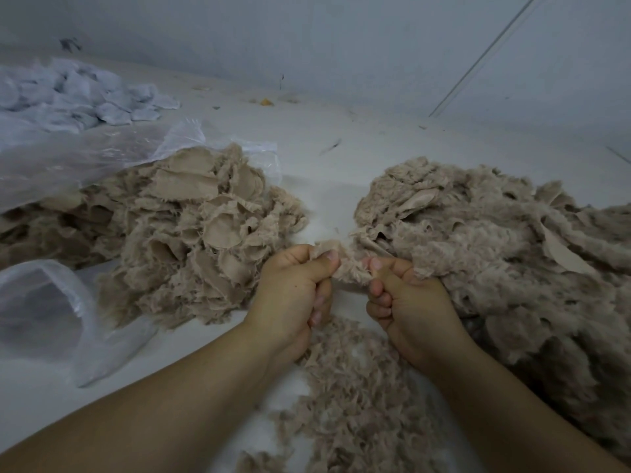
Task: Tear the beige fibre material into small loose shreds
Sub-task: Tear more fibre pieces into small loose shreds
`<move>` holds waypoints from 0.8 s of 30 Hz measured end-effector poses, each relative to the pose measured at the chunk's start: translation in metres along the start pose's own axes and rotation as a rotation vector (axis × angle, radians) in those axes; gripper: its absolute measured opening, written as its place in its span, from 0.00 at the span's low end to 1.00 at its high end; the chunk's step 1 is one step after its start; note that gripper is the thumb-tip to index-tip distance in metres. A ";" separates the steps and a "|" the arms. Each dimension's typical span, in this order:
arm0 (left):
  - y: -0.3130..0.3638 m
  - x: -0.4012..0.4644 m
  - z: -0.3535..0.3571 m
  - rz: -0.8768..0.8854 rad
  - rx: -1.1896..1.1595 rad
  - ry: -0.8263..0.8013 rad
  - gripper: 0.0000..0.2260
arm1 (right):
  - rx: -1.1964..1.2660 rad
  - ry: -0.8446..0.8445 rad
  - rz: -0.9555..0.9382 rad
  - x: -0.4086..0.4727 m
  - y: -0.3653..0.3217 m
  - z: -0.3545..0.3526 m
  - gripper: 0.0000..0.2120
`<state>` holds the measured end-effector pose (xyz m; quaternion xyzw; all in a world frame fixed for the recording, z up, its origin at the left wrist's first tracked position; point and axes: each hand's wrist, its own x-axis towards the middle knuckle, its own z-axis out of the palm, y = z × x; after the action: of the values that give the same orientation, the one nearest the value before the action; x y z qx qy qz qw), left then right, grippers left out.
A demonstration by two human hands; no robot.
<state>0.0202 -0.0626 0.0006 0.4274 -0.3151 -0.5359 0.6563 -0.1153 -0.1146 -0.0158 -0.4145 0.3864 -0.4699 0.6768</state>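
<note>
Between my two hands stretches a small piece of beige fibre material (351, 269). My left hand (293, 291) pinches its left end between thumb and curled fingers. My right hand (406, 302) grips its right end, thumb on top. A large heap of beige fibre pieces (191, 233) lies to the left of my hands. Another big heap of fluffy beige fibre (512, 254) lies to the right, touching my right hand. Small loose beige shreds (355, 397) are spread on the white surface below and between my forearms.
Crumpled clear plastic bags lie at the left (68, 158) and lower left (44, 312). A pile of pale blue-white fabric pieces (75, 93) sits at the far left back. The white surface (341, 138) meets a grey wall behind.
</note>
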 end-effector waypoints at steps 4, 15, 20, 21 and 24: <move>0.002 -0.002 0.000 0.024 -0.032 -0.027 0.13 | 0.005 0.007 0.005 0.002 -0.002 -0.002 0.12; 0.017 0.013 -0.003 0.249 -0.160 0.071 0.07 | -0.079 -0.239 0.028 -0.011 -0.006 0.001 0.10; 0.003 0.017 -0.007 0.329 -0.065 0.066 0.18 | -0.004 -0.111 0.059 -0.007 -0.006 0.008 0.12; -0.004 0.016 -0.004 0.264 0.078 0.038 0.14 | -0.003 -0.082 0.057 -0.007 -0.006 0.008 0.15; -0.016 0.025 0.000 0.413 0.740 -0.022 0.11 | 0.006 -0.043 0.013 -0.008 -0.007 0.010 0.19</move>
<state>0.0192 -0.0876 -0.0149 0.5563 -0.5722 -0.2487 0.5489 -0.1107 -0.1067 -0.0043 -0.4201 0.3730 -0.4573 0.6894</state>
